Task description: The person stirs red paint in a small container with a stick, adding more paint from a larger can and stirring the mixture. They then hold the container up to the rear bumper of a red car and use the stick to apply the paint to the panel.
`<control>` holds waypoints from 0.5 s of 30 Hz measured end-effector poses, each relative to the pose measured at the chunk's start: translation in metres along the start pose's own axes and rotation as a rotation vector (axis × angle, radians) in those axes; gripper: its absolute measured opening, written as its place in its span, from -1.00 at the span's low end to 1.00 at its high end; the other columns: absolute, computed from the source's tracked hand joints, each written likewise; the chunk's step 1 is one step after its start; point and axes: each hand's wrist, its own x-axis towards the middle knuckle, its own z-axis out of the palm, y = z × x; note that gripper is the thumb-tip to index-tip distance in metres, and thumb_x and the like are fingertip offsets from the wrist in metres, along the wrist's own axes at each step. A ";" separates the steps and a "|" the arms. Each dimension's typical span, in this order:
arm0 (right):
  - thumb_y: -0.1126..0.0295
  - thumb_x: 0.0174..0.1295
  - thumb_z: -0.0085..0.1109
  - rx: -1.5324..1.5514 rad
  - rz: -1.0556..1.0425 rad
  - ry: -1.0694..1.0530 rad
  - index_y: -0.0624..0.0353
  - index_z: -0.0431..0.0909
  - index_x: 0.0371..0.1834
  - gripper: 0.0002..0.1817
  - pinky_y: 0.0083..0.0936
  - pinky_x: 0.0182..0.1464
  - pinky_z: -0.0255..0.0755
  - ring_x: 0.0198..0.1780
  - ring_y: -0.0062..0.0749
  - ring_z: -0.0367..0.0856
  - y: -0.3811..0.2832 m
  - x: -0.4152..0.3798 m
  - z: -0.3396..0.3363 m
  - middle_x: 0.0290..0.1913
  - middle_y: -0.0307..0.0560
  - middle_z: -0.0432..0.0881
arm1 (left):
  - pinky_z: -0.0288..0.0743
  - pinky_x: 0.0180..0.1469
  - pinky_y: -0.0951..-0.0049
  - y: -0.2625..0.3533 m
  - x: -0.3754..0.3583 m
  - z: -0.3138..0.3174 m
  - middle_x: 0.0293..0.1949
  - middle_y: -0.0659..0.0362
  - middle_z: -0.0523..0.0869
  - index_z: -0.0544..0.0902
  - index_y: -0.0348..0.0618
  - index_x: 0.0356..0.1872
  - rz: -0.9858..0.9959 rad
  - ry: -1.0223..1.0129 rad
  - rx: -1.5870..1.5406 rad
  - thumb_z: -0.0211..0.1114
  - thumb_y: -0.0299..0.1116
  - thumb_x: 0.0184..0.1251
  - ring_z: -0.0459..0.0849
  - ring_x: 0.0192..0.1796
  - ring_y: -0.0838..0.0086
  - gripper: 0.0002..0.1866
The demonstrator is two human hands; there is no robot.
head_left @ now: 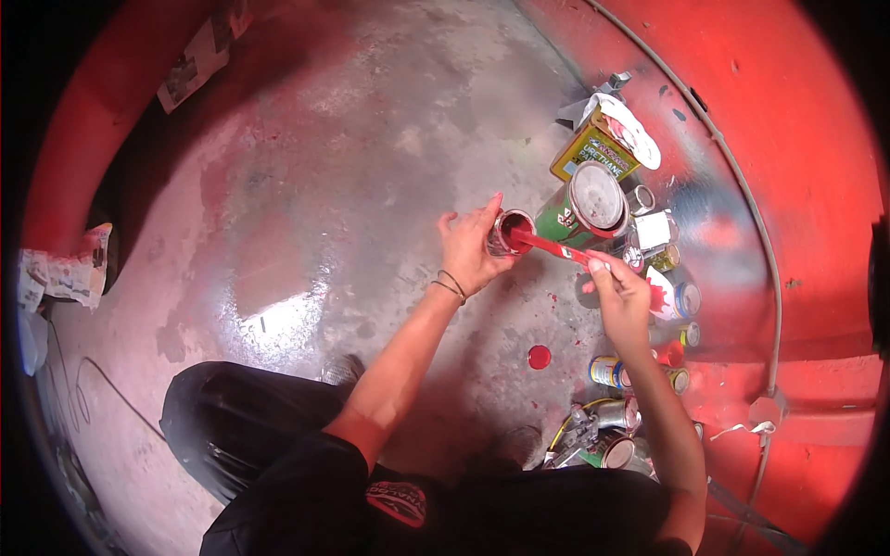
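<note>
My left hand [471, 248] is wrapped round a small can of red paint [495, 243], its open mouth tilted toward the right. In my right hand [619, 295] is a red-coated stir stick [556, 248], pinched at its outer end. The stick's other end reaches into the mouth of the can, where red paint shows. Just behind the stick stands a large green can [560, 221] with a paint-stained grey lid [597, 195]. A round red lid [539, 357] lies on the floor below my hands.
A yellow-green urethane tin [593, 153] with a stained white cloth [634, 135] on top stands at the back right. Several small cans, including a blue-and-yellow one [607, 372], line the red wall [816, 185]. A spray gun [579, 428] lies near my knee. Newspaper [69, 269] hangs at the left.
</note>
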 end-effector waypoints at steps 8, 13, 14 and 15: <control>0.22 0.66 0.33 0.398 0.493 0.065 0.41 0.79 0.22 -0.60 -0.53 -0.09 0.67 -0.21 -0.51 0.76 0.058 -0.018 0.003 -0.03 -0.07 0.84 | 0.06 0.62 -0.20 0.021 -0.016 0.016 0.31 0.18 0.80 0.39 0.04 0.73 0.036 0.042 -0.111 0.76 -0.06 0.00 0.73 0.41 0.31 0.17; 0.27 0.64 0.32 0.273 0.471 0.140 0.46 0.79 0.21 -0.61 -0.53 -0.09 0.66 -0.24 -0.49 0.76 0.074 -0.036 -0.029 -0.03 -0.02 0.86 | 0.04 0.64 -0.20 0.021 -0.035 0.044 0.30 0.19 0.81 0.49 -0.01 0.61 -0.054 -0.001 -0.205 0.77 -0.02 0.04 0.74 0.40 0.31 0.05; 0.28 0.64 0.31 0.248 0.484 0.151 0.46 0.79 0.20 -0.62 -0.53 -0.09 0.65 -0.25 -0.49 0.76 0.077 -0.041 -0.036 -0.03 -0.01 0.86 | 0.04 0.65 -0.20 0.022 -0.039 0.050 0.30 0.19 0.81 0.50 -0.01 0.58 -0.074 -0.043 -0.203 0.77 -0.01 0.05 0.74 0.40 0.30 0.02; 0.29 0.63 0.31 0.231 0.494 0.162 0.46 0.79 0.21 -0.62 -0.54 -0.10 0.64 -0.26 -0.49 0.77 0.081 -0.046 -0.043 -0.04 -0.01 0.86 | 0.03 0.65 -0.21 0.024 -0.043 0.056 0.29 0.19 0.82 0.52 -0.01 0.55 -0.093 -0.084 -0.200 0.77 0.00 0.06 0.74 0.39 0.30 -0.01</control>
